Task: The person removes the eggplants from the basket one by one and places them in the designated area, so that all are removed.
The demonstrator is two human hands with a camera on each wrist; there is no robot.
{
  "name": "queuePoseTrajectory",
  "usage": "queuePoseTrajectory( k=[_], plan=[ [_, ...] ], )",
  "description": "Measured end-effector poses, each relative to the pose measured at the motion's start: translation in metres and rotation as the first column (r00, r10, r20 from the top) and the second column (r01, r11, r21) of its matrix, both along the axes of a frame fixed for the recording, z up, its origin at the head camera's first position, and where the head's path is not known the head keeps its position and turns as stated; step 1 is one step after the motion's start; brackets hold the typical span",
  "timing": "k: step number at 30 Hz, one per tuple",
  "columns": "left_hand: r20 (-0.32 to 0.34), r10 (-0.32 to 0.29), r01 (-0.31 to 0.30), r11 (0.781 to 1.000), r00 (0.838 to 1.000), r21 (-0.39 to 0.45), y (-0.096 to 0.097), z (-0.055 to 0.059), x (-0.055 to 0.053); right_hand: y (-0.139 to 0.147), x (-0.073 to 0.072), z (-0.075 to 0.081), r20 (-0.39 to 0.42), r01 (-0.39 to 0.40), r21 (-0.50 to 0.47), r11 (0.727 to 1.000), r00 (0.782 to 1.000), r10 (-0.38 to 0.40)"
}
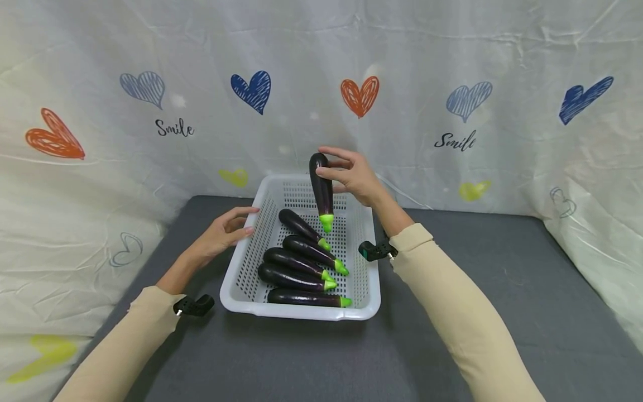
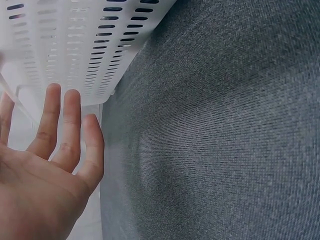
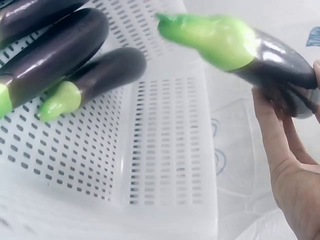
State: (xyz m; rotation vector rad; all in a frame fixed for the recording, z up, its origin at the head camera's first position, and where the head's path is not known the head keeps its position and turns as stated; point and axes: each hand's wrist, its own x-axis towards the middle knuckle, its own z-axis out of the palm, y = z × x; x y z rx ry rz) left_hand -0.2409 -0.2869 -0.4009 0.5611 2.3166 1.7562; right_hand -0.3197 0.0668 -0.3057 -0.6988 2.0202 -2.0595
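Note:
My right hand (image 1: 354, 176) pinches a dark purple eggplant (image 1: 322, 195) between thumb and fingers, above the far part of a white perforated basket (image 1: 301, 314). The held eggplant hangs nearly upright, its bright green stem end down; in the right wrist view, its green cap (image 3: 227, 42) points left over the basket. Several more eggplants (image 1: 291, 277) lie side by side inside, stem ends to the right. My left hand (image 1: 221, 234) is at the basket's left rim, fingertips touching it. In the left wrist view that hand (image 2: 50, 175) shows loosely extended fingers beside the slotted wall.
The basket stands on a dark grey cloth-covered table (image 1: 452, 312). Behind it hangs a pale curtain (image 1: 306, 44) printed with hearts and the word Smile. Black bands with small devices (image 1: 193, 306) sit at both wrists.

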Motion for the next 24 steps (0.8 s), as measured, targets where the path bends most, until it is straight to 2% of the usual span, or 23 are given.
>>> queuePoseTrajectory(
  k=[6,14,19,24],
  plan=[
    [0.002,0.003,-0.003,1.0,1.0,-0.006,0.0,0.001,-0.001,0.011,0.002,0.001,-0.006,0.0,-0.014,1.0,1.0,0.0],
    [0.004,0.0,0.0,1.0,1.0,-0.005,0.0,-0.001,-0.001,0.026,0.006,-0.003,-0.049,0.058,0.016,0.998,0.997,-0.057],
    [-0.002,-0.001,0.001,1.0,1.0,-0.005,-0.001,-0.001,-0.001,0.036,0.007,-0.004,-0.038,0.037,-0.015,0.999,0.999,-0.037],
    [-0.006,-0.002,0.002,1.0,1.0,-0.009,0.0,-0.002,-0.001,0.047,0.01,-0.003,-0.036,0.016,-0.007,1.0,0.999,-0.017]
  ],
)
